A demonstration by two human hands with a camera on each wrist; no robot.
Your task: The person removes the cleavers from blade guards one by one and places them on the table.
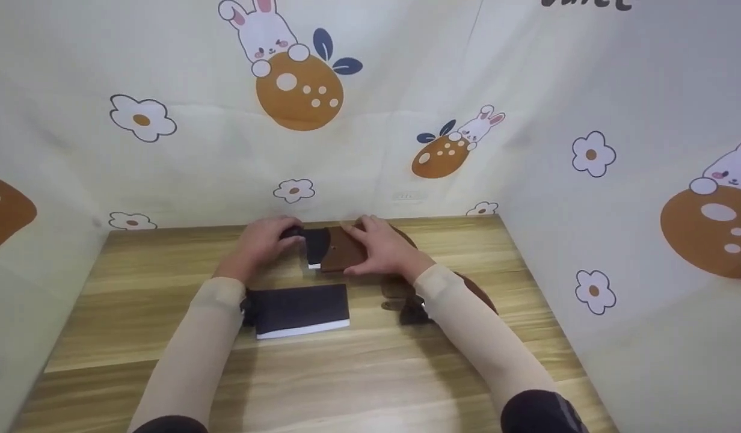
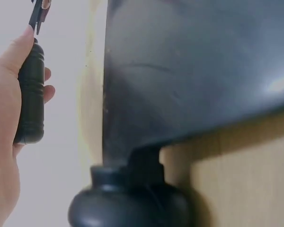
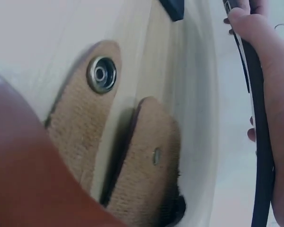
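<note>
My left hand point(image 1: 259, 243) grips the black ribbed handle point(image 2: 32, 99) of a cleaver at the back of the table. Its dark blade point(image 1: 317, 245), with a bright lower edge, runs into a brown leather sheath point(image 1: 340, 255), which hides the rest. My right hand point(image 1: 385, 246) holds that sheath, thumb on the near side and fingertips showing past the far side in the right wrist view. A second cleaver point(image 1: 301, 308) lies flat nearer me, dark with a pale edge; my left wrist hides its handle in the head view, but the left wrist view shows the bulbous black handle point(image 2: 132, 203).
Brown leather straps point(image 1: 399, 291) lie under and beside my right wrist; one bears a metal snap point(image 3: 102, 74). A brown curved band point(image 1: 482, 294) runs behind that wrist. Fabric walls point(image 1: 358, 162) with rabbit prints enclose the wooden table point(image 1: 376, 379) at the back and sides.
</note>
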